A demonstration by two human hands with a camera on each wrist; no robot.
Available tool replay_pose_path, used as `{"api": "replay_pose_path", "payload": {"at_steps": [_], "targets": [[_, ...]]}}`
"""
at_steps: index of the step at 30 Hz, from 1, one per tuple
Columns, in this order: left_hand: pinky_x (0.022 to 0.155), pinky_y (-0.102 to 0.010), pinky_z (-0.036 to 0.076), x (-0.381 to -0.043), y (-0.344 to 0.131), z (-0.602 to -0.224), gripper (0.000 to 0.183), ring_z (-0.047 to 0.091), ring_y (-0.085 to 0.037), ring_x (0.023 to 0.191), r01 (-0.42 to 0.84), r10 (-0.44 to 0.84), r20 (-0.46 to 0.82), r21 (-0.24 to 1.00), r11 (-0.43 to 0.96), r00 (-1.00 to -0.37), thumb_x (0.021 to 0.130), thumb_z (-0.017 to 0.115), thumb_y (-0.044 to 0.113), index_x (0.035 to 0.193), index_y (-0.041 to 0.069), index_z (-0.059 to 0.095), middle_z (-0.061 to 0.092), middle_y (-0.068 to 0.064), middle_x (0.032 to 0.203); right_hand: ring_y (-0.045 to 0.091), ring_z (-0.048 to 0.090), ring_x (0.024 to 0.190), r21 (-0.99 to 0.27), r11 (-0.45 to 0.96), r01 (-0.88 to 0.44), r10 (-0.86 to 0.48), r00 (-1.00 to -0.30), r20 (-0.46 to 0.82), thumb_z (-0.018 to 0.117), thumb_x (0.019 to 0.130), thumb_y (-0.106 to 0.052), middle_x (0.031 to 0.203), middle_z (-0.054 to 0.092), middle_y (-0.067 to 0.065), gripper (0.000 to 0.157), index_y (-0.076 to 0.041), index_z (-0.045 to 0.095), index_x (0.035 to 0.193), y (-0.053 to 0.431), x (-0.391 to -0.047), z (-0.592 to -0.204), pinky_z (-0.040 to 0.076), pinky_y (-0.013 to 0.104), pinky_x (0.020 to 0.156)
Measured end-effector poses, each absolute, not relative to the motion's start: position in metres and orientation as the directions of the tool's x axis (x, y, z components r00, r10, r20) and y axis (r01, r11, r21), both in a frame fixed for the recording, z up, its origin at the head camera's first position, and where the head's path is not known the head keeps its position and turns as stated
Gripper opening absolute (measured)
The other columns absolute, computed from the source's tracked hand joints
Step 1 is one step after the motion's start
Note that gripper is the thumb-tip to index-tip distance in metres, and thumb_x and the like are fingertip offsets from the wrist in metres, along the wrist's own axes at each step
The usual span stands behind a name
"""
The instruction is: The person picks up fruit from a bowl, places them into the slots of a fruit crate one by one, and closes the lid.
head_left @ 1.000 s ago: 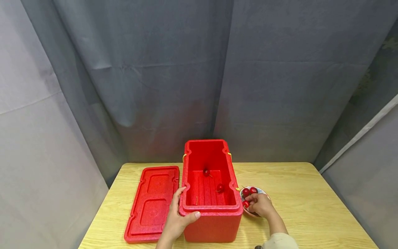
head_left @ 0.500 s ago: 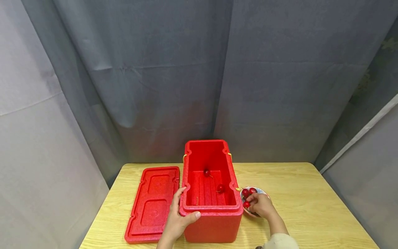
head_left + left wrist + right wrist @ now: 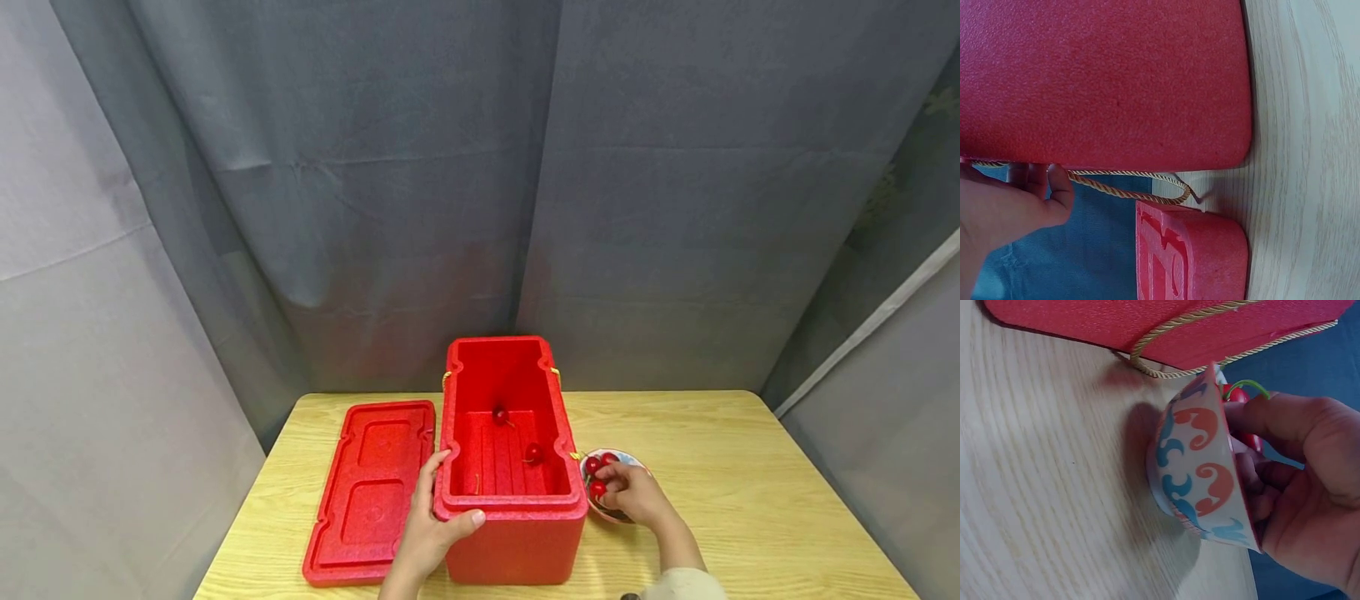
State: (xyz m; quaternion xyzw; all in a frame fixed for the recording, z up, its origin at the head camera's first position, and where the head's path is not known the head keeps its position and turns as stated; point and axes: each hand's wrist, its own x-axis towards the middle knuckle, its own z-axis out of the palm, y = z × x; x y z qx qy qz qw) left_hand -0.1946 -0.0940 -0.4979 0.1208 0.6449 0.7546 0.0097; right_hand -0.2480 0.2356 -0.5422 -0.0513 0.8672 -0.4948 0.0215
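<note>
A red foam box (image 3: 517, 546), lidless and with yellow rope handles, stands mid-table. On its floor lie a cherry (image 3: 500, 415) and another cherry (image 3: 533, 452); a stem (image 3: 477, 483) shows behind the front wall. My left hand (image 3: 427, 525) holds the box's front left corner, thumb on the front and fingers along the left side. My right hand (image 3: 633, 496) reaches into a patterned bowl (image 3: 1204, 462) right of the box. There its thumb and fingers pinch a cherry (image 3: 597, 489), partly hidden by them. Two more cherries (image 3: 592, 465) sit at the bowl's far side.
The red lid (image 3: 371, 492) lies flat on the wooden table (image 3: 720, 467), left of the box. A rope handle (image 3: 1166, 331) hangs close to the bowl on the box's right side. Grey curtains (image 3: 405, 208) stand behind the table.
The right hand and the cherry at its fingertips have shifted slightly right within the bowl. The left hand has stayed on the box corner.
</note>
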Motion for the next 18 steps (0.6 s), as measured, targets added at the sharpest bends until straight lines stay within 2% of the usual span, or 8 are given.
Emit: {"api": "replay_pose_path", "payload": {"at_steps": [9, 18], "targets": [[0.086, -0.036, 0.046, -0.195, -0.094, -0.5, 0.083, 0.05, -0.036, 0.11, 0.133, 0.171, 0.162, 0.977, -0.169, -0.972, 0.071, 0.077, 0.005, 0.138, 0.024, 0.033, 0.037, -0.016, 0.132, 0.02, 0.053, 0.073, -0.88, 0.475, -0.025, -0.054, -0.999, 0.0, 0.066, 0.077, 0.005, 0.079, 0.059, 0.009, 0.028, 0.005, 0.063, 0.105, 0.237, -0.241, -0.529, 0.048, 0.03, 0.056], [0.085, -0.036, 0.046, -0.196, -0.094, -0.5, 0.082, 0.052, -0.034, 0.108, 0.135, 0.16, 0.158, 0.98, -0.147, -0.974, 0.07, 0.078, 0.007, 0.137, 0.025, 0.034, 0.038, -0.015, 0.131, 0.022, 0.057, 0.08, -0.937, 0.345, 0.046, 0.045, -0.998, -0.032, 0.065, 0.077, 0.006, 0.095, 0.063, 0.016, 0.036, 0.006, 0.061, 0.112, 0.236, -0.234, -0.521, 0.05, 0.03, 0.063]]}}
